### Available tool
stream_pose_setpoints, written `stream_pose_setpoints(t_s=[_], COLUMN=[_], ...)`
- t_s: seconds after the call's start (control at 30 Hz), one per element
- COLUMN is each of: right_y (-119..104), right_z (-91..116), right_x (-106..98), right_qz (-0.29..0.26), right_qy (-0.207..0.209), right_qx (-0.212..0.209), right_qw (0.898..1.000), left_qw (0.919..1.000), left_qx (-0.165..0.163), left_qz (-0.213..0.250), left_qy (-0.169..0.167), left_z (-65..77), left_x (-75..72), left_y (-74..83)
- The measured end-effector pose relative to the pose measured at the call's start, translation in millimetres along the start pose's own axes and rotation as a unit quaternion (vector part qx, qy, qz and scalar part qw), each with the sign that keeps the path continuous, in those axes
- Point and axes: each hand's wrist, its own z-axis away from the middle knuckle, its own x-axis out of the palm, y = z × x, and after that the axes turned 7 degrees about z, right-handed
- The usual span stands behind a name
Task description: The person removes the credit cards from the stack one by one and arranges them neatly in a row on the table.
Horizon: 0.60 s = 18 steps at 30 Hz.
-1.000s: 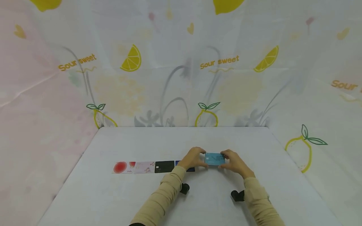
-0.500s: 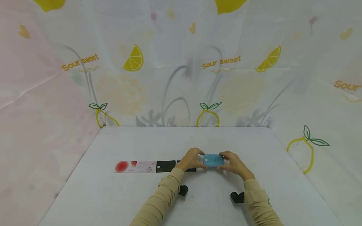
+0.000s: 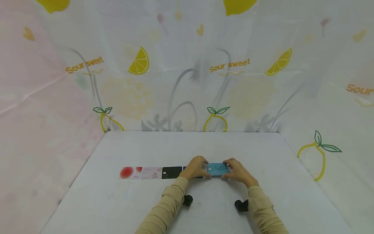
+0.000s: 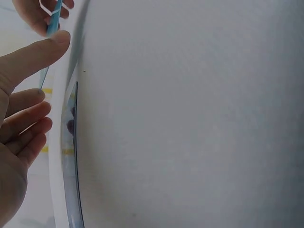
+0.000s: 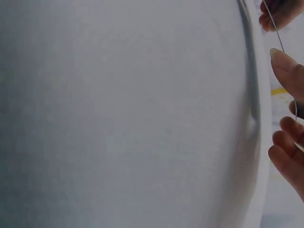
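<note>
A light blue VIP card point(image 3: 217, 169) is held between both hands just right of a row of cards. My left hand point(image 3: 195, 168) pinches its left end between thumb and forefinger, the other fingers loosely bent. At the right end, my right hand point(image 3: 237, 171) grips it the same way. The left wrist view shows the blue card point(image 4: 54, 20) edge-on, raised over the white table. In the right wrist view the card is a thin line by the thumb point(image 5: 288, 71). Under the left hand lies a dark blue card point(image 3: 200, 177), mostly hidden.
Left of the hands, a black VIP card point(image 3: 171, 173), a pale pink card point(image 3: 151, 173) and a card with red circles point(image 3: 130, 173) lie side by side on the white table point(image 3: 111, 204). A printed cloth backdrop point(image 3: 181, 81) stands behind it.
Both hands have brought the blue card a little left and toward the person, down level with the row. The row's cards have stayed in place; the head view has shifted slightly.
</note>
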Motion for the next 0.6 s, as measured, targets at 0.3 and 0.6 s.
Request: stream_pose_setpoints(t_s=[0.3,0.6], right_y=[-1,-1], right_z=[-8,-11], right_x=[6,9], right_qz=[0.035,0.038], right_qy=[-0.026,-0.044], right_qx=[0.014,0.011], right_qw=[0.999,0.998], left_qw=[0.9998,0.9993], left_qx=[-0.011,-0.037], left_qz=[-0.014,0.002], left_qy=[0.007,-0.002], left_z=[4.4,7.8], left_x=[2.1,0.7], left_y=[-6.2,-11.1])
